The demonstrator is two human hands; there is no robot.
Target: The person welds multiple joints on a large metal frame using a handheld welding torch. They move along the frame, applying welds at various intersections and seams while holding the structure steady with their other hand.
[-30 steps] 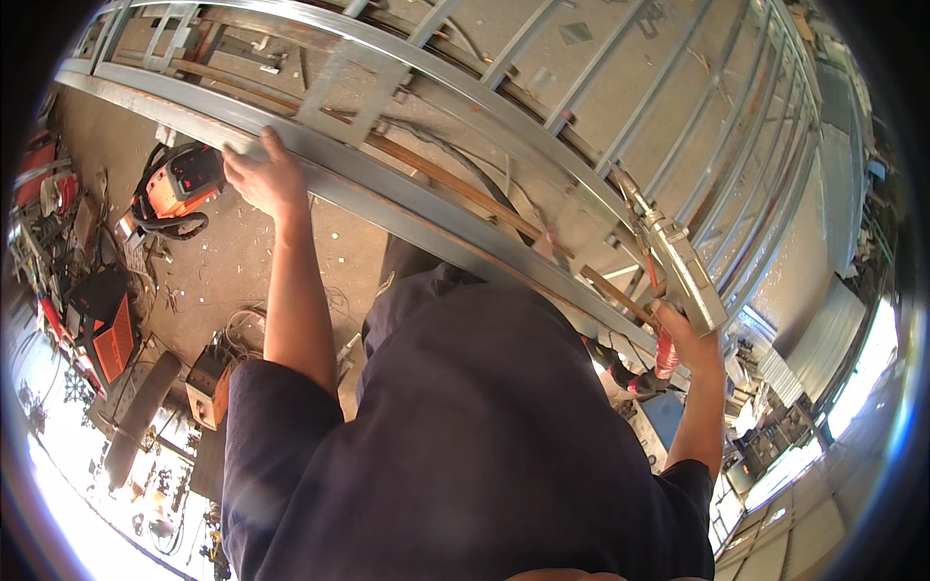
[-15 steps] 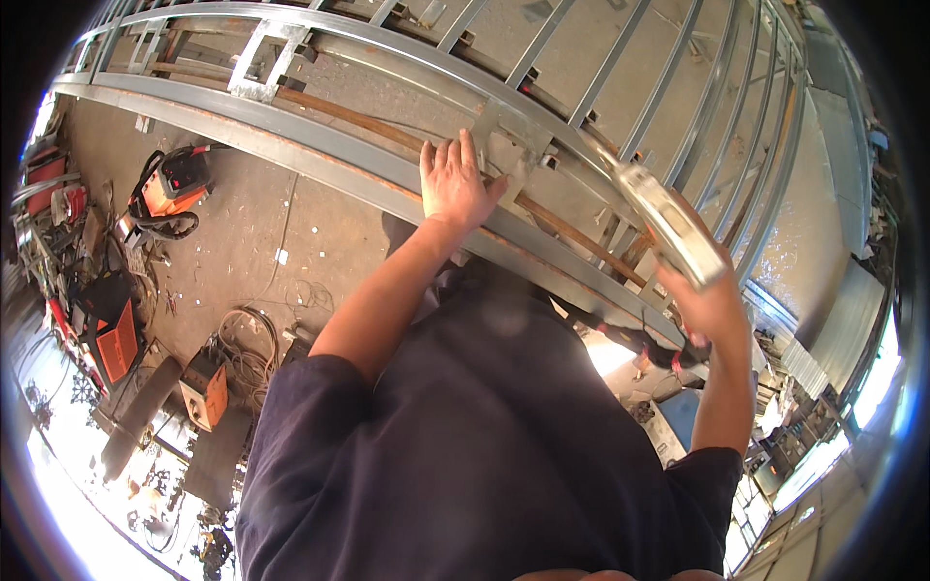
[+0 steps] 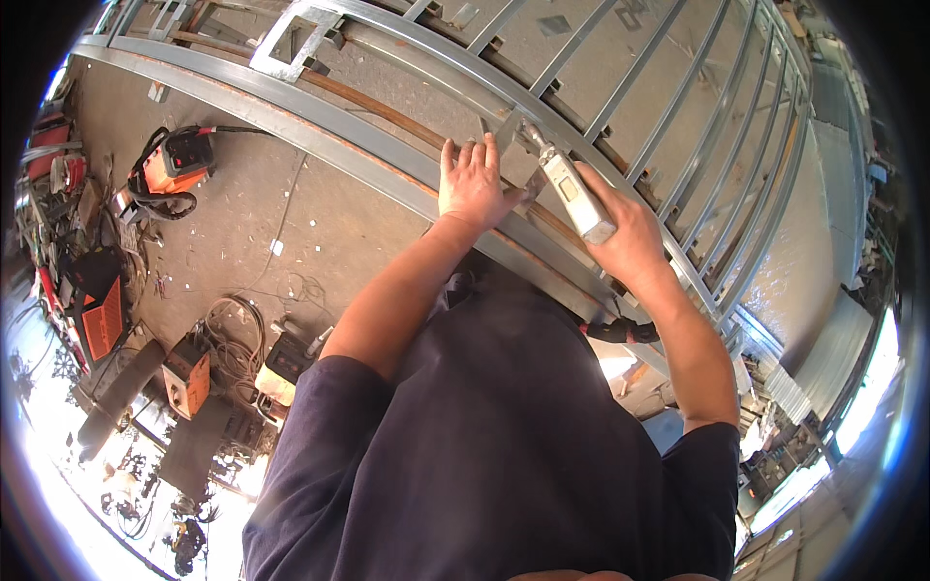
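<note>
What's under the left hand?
Grey steel beam runs beneath the left hand, visible on either side. A rusty brown bar disappears behind the fingers. The stretch directly under the palm is covered; can't tell what's on the surface there.

The left hand [image 3: 472,196] is resting on a grey beam [image 3: 339,138]. Just right of it, the right hand [image 3: 628,232] is gripping a silver tool [image 3: 578,201], its narrow end lying near the left fingertips [image 3: 491,145]. Metal bars [image 3: 635,74] are running beyond the right hand; an orange-and-black machine [image 3: 176,167] is standing well left of both.
</note>
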